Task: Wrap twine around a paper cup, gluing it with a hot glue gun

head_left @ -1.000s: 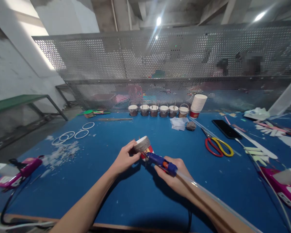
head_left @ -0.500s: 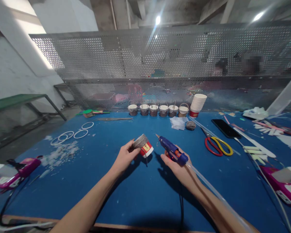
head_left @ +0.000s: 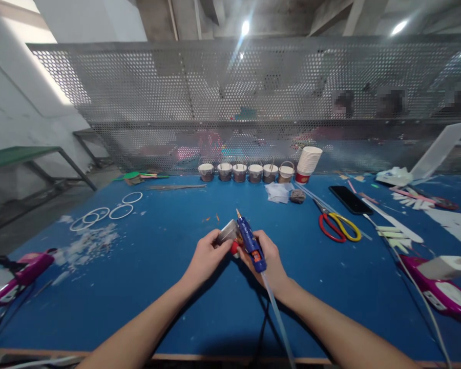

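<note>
My left hand (head_left: 208, 253) is closed around a small paper cup (head_left: 227, 232), tilted on its side, with grey wrapping around it and a bit of red showing near its end. A blue hot glue gun (head_left: 250, 243) is gripped in my right hand (head_left: 271, 261), its nozzle pointing away from me and a clear glue stick trailing out of its back. The two hands are close together, and the fingers of my right hand reach the red end of the cup. Part of the cup is hidden behind fingers and the gun.
Several grey-wrapped cups (head_left: 239, 173) line the back beside a stack of paper cups (head_left: 309, 161). To the right lie scissors (head_left: 340, 228), a black phone (head_left: 350, 200) and a ball of grey yarn (head_left: 297, 196). White rings (head_left: 121, 211) and scraps (head_left: 94, 241) lie left.
The glue gun has moved left and turned more upright, up against the cup. My right hand now meets the cup. Small orange bits now show on the table beyond my hands.
</note>
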{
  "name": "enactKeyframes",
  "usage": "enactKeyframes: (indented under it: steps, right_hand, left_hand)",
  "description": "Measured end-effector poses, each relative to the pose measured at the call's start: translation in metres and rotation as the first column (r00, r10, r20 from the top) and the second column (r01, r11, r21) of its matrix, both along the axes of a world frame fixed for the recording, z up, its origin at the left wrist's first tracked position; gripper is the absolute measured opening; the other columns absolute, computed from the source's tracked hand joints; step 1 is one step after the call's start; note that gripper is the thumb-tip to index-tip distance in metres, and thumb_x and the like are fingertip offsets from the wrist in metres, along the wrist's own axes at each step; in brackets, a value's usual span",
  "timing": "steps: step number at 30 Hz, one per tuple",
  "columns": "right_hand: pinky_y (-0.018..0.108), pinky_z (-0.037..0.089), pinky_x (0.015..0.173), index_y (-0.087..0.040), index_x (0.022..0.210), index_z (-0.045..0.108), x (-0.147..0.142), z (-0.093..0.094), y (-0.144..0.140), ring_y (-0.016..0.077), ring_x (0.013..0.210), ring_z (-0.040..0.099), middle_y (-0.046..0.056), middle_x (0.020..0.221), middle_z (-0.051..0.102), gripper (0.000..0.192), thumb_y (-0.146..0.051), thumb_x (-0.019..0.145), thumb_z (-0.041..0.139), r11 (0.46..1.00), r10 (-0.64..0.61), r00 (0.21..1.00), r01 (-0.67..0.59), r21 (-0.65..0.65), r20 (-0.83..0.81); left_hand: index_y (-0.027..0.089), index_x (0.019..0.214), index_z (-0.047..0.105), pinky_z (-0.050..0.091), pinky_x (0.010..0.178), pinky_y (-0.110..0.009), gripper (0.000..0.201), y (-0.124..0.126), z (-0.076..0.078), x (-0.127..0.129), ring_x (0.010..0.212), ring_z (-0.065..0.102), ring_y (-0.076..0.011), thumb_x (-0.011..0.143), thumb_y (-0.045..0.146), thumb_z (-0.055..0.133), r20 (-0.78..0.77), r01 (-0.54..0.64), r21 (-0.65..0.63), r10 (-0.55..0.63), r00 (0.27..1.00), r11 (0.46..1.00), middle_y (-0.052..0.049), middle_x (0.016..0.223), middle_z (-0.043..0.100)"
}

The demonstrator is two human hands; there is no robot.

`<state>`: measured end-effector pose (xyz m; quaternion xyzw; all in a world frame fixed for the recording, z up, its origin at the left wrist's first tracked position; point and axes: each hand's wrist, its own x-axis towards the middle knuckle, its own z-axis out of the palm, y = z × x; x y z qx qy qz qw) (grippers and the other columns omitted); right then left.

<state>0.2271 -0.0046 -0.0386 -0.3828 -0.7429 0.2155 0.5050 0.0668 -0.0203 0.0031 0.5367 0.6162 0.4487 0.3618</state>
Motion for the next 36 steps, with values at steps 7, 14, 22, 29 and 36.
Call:
enactKeyframes:
  steps: [7,14,22,29,36]
  right_hand:
    - [0.028,0.045,0.062,-0.022,0.086,0.052,0.0030,0.0034,0.0022,0.0180,0.066,0.056,0.001,0.074,0.063,0.013,-0.028,0.078,0.061,0.996,-0.065,0.998,0.065,-0.063,-0.006]
    - [0.028,0.046,0.062,-0.022,0.085,0.051,0.0044,0.0072,0.0017,0.0170,0.065,0.056,0.001,0.075,0.063,0.016,-0.030,0.076,0.062,0.986,-0.045,0.998,0.037,-0.162,-0.043]
    - [0.028,0.045,0.062,-0.022,0.085,0.052,0.0052,0.0081,0.0016,0.0172,0.063,0.056,0.001,0.074,0.063,0.016,-0.031,0.076,0.062,0.990,-0.037,0.998,0.030,-0.136,-0.045]
    - [0.028,0.045,0.063,-0.022,0.085,0.052,0.0050,0.0064,0.0024,0.0166,0.063,0.056,0.000,0.072,0.063,0.016,-0.030,0.075,0.062,0.990,-0.058,0.998,0.056,-0.130,-0.008]
    - [0.030,0.045,0.065,-0.023,0.086,0.053,0.0059,0.0046,0.0026,0.0183,0.066,0.056,0.001,0.074,0.065,0.017,-0.030,0.075,0.063,0.994,-0.064,0.998,0.065,-0.082,0.017]
  left_hand:
    - [0.020,0.060,0.047,0.028,0.048,-0.023,0.023,-0.0034,0.0045,0.0041,0.048,0.037,-0.0096,0.066,0.039,0.058,-0.023,0.040,-0.036,-0.041,0.999,0.999,0.007,0.050,0.041]
    - [0.019,0.062,0.049,0.028,0.053,-0.023,0.017,-0.0034,0.0020,0.0027,0.055,0.037,-0.0104,0.066,0.032,0.059,-0.031,0.080,-0.016,-0.080,0.996,0.997,0.006,0.056,0.042]
    - [0.019,0.063,0.049,0.028,0.055,-0.024,0.013,-0.0035,-0.0025,0.0002,0.057,0.038,-0.0111,0.066,0.031,0.055,-0.071,0.131,-0.020,-0.132,0.989,0.991,0.006,0.058,0.040]
    - [0.020,0.058,0.044,0.026,0.052,-0.024,0.021,-0.0036,-0.0012,0.0015,0.055,0.035,-0.0101,0.065,0.032,0.059,-0.073,0.109,0.014,-0.108,0.991,0.994,0.007,0.056,0.037]
    - [0.019,0.057,0.043,0.027,0.053,-0.023,0.022,-0.0029,-0.0019,-0.0001,0.056,0.035,-0.0102,0.065,0.032,0.059,-0.073,0.099,0.020,-0.097,0.993,0.995,0.006,0.057,0.037]
